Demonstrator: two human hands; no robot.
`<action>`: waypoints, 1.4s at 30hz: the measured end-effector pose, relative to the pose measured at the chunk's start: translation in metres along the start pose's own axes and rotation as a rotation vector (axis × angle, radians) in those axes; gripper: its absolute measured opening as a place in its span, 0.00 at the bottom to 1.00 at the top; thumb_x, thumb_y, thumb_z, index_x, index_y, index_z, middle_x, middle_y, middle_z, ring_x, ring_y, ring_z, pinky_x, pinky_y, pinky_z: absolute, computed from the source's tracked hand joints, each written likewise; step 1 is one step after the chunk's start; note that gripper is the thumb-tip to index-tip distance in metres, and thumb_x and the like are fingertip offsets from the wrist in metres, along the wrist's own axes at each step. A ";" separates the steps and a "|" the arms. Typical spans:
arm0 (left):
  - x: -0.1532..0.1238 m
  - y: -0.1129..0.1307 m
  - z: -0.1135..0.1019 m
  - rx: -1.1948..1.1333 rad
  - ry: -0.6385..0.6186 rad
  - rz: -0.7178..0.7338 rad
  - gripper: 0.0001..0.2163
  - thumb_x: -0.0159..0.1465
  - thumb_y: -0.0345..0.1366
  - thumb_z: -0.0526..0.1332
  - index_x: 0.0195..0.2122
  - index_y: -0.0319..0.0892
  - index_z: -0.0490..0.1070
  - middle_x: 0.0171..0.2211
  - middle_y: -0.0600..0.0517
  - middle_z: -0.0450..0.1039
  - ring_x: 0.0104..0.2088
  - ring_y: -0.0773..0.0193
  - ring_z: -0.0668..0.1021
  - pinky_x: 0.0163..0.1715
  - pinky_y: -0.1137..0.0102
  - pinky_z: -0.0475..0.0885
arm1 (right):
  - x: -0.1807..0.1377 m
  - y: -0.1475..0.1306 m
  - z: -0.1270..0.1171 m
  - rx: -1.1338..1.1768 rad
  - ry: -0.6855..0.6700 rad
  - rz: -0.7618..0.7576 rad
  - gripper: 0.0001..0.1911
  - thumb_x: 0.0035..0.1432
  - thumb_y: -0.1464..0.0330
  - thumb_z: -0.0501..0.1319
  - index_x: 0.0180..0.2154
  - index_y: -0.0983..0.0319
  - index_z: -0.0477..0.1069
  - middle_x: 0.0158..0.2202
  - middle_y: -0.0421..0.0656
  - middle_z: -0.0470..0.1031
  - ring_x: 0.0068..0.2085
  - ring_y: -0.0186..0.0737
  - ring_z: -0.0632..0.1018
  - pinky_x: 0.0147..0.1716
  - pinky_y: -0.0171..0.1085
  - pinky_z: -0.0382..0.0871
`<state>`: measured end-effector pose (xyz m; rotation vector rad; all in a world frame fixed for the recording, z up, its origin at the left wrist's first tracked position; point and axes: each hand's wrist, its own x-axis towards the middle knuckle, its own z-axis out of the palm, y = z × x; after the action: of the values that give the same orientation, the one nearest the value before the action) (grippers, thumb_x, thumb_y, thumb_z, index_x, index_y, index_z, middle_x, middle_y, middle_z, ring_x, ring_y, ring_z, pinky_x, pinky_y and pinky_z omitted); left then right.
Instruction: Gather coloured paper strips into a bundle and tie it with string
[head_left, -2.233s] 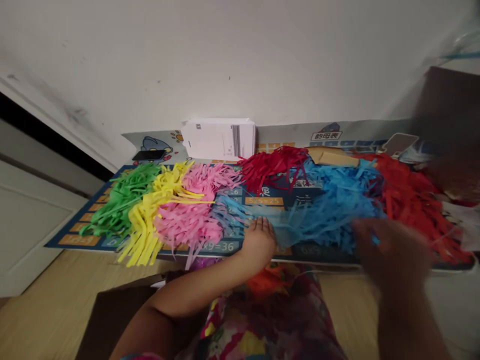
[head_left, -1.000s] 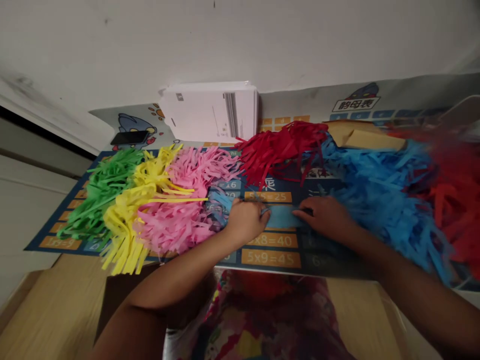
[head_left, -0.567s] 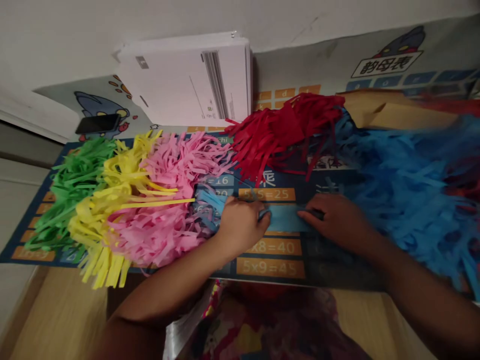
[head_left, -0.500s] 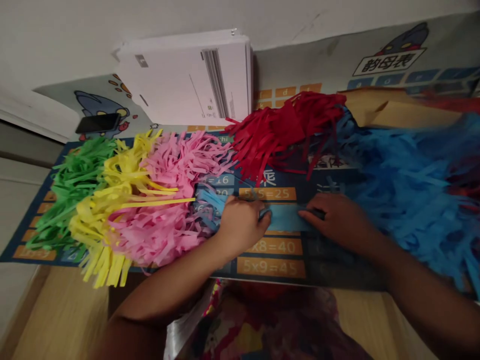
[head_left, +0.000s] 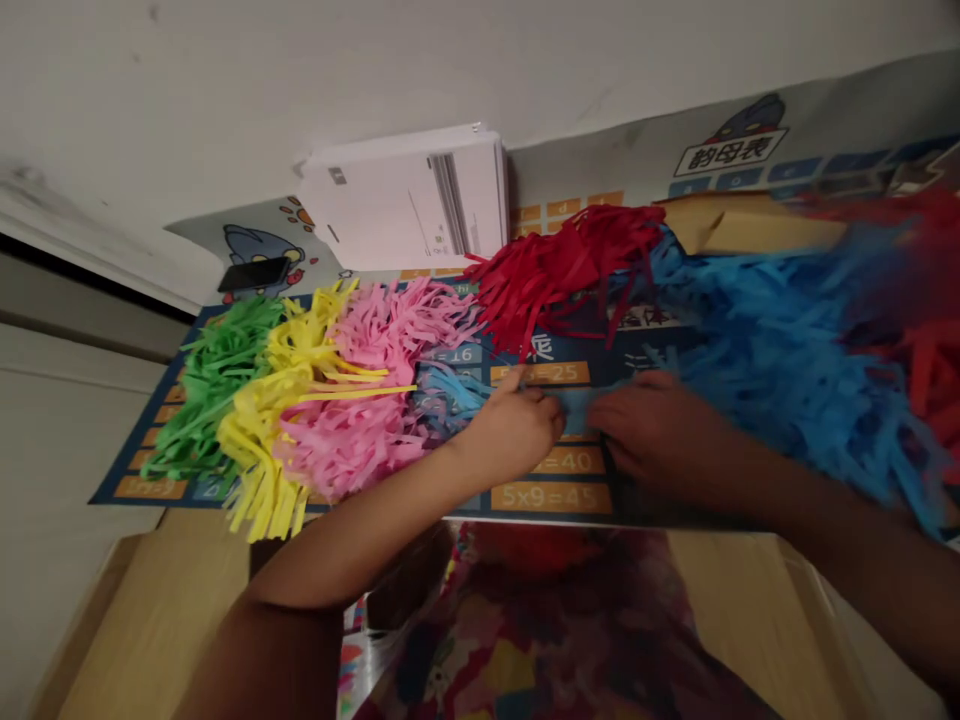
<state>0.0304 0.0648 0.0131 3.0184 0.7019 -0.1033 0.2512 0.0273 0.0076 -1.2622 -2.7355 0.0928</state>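
Observation:
A flat band of blue tissue paper [head_left: 576, 408] stretches between my two hands above the printed mat. My left hand [head_left: 519, 425] is closed on its left part, with blue fringe strips [head_left: 454, 390] spreading out to the left of the fingers. Somewhat blurred, my right hand [head_left: 649, 425] has its fingers bent around the right end of the band. Beyond that hand lies a big heap of blue paper fringe [head_left: 795, 350]. Bundles of pink fringe [head_left: 352, 440], yellow fringe [head_left: 262, 410] and green fringe [head_left: 217, 380] lie left of my hands; red fringe [head_left: 562, 265] lies behind them.
A white stack of paper or envelopes [head_left: 405, 205] leans on the wall at the back. A black phone [head_left: 255, 273] sits at the back left. Brown paper [head_left: 772, 228] lies behind the blue heap, with more red fringe [head_left: 941, 370] at the far right. The mat's front edge [head_left: 547, 518] is close to my body.
The view has shifted, so the mat's left end sits further right. My hands have come closer together, and less of the blue band shows between them.

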 end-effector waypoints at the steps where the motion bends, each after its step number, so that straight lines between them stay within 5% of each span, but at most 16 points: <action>1: 0.000 0.002 -0.001 0.009 0.007 -0.005 0.10 0.69 0.33 0.54 0.39 0.39 0.76 0.35 0.47 0.75 0.39 0.55 0.75 0.61 0.48 0.53 | -0.001 -0.002 0.002 -0.001 -0.033 -0.036 0.08 0.57 0.75 0.57 0.37 0.62 0.75 0.38 0.47 0.78 0.39 0.46 0.76 0.44 0.45 0.57; 11: 0.000 -0.007 0.012 -0.028 0.067 -0.192 0.09 0.64 0.31 0.60 0.43 0.39 0.77 0.42 0.44 0.79 0.47 0.52 0.78 0.62 0.45 0.53 | -0.007 0.023 0.021 0.140 0.001 0.092 0.17 0.54 0.73 0.61 0.47 0.65 0.75 0.47 0.50 0.77 0.47 0.51 0.77 0.47 0.45 0.59; 17: -0.012 -0.024 0.017 -0.249 0.140 -0.264 0.08 0.66 0.34 0.62 0.43 0.46 0.80 0.45 0.49 0.81 0.50 0.57 0.79 0.63 0.50 0.55 | -0.008 0.042 0.033 0.310 0.068 0.125 0.09 0.59 0.71 0.60 0.39 0.62 0.78 0.44 0.47 0.79 0.45 0.45 0.78 0.44 0.41 0.62; 21: -0.012 -0.028 0.018 -0.355 0.158 -0.324 0.08 0.68 0.39 0.62 0.39 0.45 0.80 0.43 0.48 0.82 0.50 0.57 0.78 0.58 0.55 0.60 | -0.005 0.054 0.035 0.463 0.041 0.193 0.13 0.65 0.63 0.57 0.36 0.62 0.79 0.40 0.46 0.79 0.41 0.42 0.78 0.41 0.39 0.65; 26: -0.004 -0.024 0.019 -0.366 0.176 -0.453 0.11 0.69 0.37 0.59 0.33 0.44 0.80 0.38 0.50 0.82 0.44 0.58 0.78 0.52 0.58 0.62 | 0.006 0.054 0.031 0.334 -0.024 0.365 0.17 0.65 0.61 0.56 0.28 0.61 0.76 0.31 0.44 0.76 0.33 0.39 0.76 0.33 0.36 0.62; 30: 0.001 -0.024 0.021 -0.341 0.159 -0.524 0.10 0.67 0.38 0.61 0.30 0.43 0.79 0.37 0.49 0.81 0.42 0.56 0.77 0.48 0.57 0.62 | 0.011 0.049 0.032 0.238 -0.055 0.454 0.16 0.64 0.62 0.58 0.27 0.61 0.75 0.30 0.43 0.76 0.37 0.42 0.77 0.33 0.37 0.61; 39: 0.003 -0.028 0.026 -0.321 0.159 -0.519 0.10 0.66 0.39 0.62 0.29 0.44 0.77 0.38 0.50 0.80 0.41 0.55 0.76 0.44 0.58 0.61 | 0.007 0.052 0.042 0.237 -0.055 0.460 0.15 0.63 0.61 0.58 0.27 0.60 0.74 0.32 0.43 0.76 0.37 0.44 0.77 0.35 0.39 0.59; 42: 0.000 -0.029 0.031 -0.257 0.228 -0.497 0.06 0.65 0.39 0.63 0.36 0.43 0.77 0.39 0.49 0.80 0.42 0.55 0.75 0.44 0.59 0.62 | 0.008 0.048 0.035 0.219 -0.027 0.475 0.09 0.61 0.62 0.61 0.33 0.60 0.75 0.34 0.43 0.78 0.37 0.45 0.76 0.36 0.40 0.58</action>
<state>0.0161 0.0894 -0.0184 2.5721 1.3552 0.2978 0.2773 0.0642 -0.0314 -1.8136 -2.3049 0.4417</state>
